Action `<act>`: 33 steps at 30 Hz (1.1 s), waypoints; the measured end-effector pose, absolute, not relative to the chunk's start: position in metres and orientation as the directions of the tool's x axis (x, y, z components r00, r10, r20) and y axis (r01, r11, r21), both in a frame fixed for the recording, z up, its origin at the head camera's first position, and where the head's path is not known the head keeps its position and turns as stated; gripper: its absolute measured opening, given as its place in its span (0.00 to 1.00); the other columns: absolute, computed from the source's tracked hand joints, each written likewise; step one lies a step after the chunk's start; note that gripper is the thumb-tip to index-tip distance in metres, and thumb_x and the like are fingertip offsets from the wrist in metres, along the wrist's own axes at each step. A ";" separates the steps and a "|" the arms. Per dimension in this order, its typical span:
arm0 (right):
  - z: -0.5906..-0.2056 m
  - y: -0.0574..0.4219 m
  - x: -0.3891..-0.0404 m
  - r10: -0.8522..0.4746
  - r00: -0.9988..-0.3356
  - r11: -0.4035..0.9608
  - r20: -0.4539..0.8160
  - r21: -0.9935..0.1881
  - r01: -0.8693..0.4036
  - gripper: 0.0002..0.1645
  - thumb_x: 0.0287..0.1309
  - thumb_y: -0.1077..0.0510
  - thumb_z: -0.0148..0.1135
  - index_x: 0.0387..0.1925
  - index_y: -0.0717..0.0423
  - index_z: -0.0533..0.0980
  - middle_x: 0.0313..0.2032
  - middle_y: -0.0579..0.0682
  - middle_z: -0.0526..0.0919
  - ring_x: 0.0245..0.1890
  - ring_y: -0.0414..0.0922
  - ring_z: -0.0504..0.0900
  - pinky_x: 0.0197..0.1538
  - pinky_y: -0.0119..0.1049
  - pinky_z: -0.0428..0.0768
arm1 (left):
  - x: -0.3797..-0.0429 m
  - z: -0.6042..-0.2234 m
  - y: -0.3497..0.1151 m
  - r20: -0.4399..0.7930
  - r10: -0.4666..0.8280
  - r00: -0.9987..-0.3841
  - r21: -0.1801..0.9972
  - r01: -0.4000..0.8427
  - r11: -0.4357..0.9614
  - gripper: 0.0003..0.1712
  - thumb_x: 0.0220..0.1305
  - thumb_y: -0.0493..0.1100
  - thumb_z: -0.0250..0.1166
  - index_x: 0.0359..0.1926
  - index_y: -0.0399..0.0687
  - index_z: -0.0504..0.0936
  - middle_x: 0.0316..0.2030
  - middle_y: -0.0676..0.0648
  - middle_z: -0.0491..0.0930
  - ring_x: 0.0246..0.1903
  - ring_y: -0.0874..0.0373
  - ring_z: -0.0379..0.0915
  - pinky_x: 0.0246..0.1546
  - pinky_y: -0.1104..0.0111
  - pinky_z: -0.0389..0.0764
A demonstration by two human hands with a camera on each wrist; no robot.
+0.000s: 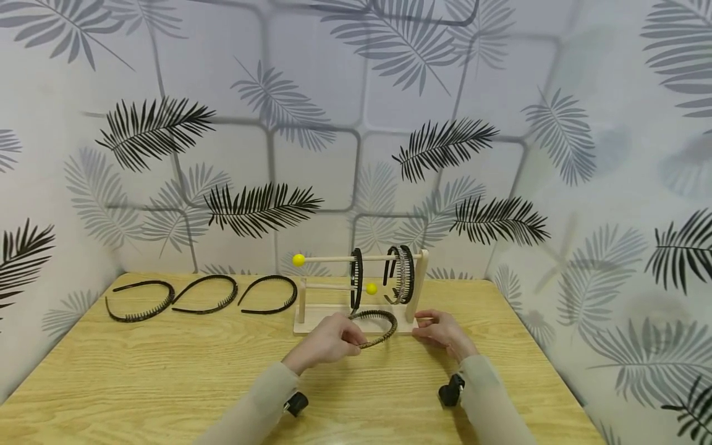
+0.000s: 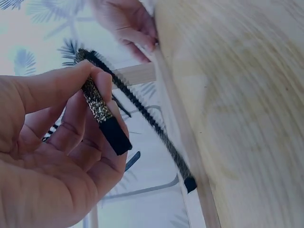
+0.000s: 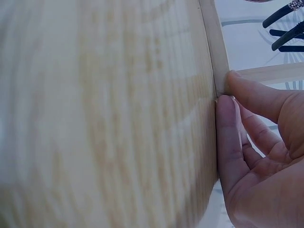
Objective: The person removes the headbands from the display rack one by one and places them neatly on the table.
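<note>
Left hand: the left hand (image 1: 330, 340), in front of the wooden rack (image 1: 322, 315), pinches a gold-glitter headband (image 1: 395, 326) near one black-tipped end, thumb against fingers.
Held headband: in front of the rack's base, curve towards the right, comb teeth along its inner side.
Right hand: the right hand (image 1: 439, 332) grips the rack's base at its right front corner between thumb and fingers.
On the rack: one black headband (image 1: 357, 278) hangs midway along the upper rod; a silvery headband (image 1: 399, 275) and black ones cluster by the right post, overlapping so that their number is hard to tell.
Rod ends: a yellow ball (image 1: 298, 260) caps the upper rod, another (image 1: 371, 288) the lower.
Left of the rack: three dark headbands (image 1: 292, 301) lie in a row.
Under the rack: a wood-grain table (image 1: 167, 383).
Behind the rack: a pale leaf-patterned backdrop (image 1: 317, 161).
</note>
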State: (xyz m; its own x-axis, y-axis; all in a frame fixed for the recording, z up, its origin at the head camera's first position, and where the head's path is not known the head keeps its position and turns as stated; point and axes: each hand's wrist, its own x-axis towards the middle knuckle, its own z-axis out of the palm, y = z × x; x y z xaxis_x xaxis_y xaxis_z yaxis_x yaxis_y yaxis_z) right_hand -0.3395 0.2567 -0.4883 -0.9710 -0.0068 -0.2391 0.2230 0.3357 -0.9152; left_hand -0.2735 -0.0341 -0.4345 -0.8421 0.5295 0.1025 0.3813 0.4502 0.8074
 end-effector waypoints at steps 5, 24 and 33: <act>-0.486 0.257 -0.337 -0.005 -0.974 0.360 -0.225 -0.910 0.208 0.29 0.56 0.68 0.68 0.59 0.66 0.72 0.41 0.55 0.80 0.34 0.40 0.79 0.40 0.31 0.83 | -0.271 -0.431 -0.045 0.115 0.519 -0.847 0.870 0.338 0.359 0.08 0.57 0.29 0.69 0.38 0.40 0.89 0.35 0.45 0.86 0.34 0.61 0.79 0.37 0.69 0.82; -0.487 0.258 -0.338 0.007 -0.972 0.359 -0.233 -0.907 0.220 0.28 0.56 0.68 0.68 0.59 0.65 0.73 0.42 0.54 0.80 0.35 0.40 0.79 0.40 0.30 0.82 | -0.275 -0.427 -0.092 0.103 0.658 -0.746 0.974 0.209 0.084 0.15 0.62 0.36 0.68 0.47 0.30 0.83 0.37 0.47 0.85 0.33 0.63 0.78 0.36 0.70 0.80; -0.488 0.258 -0.339 0.019 -0.976 0.408 -0.217 -0.889 0.206 0.27 0.55 0.66 0.69 0.58 0.63 0.74 0.42 0.54 0.81 0.37 0.41 0.78 0.39 0.29 0.80 | -0.272 -0.422 -0.125 0.076 0.689 -0.721 0.968 0.220 0.122 0.15 0.62 0.38 0.69 0.48 0.33 0.85 0.37 0.51 0.84 0.33 0.60 0.79 0.35 0.64 0.82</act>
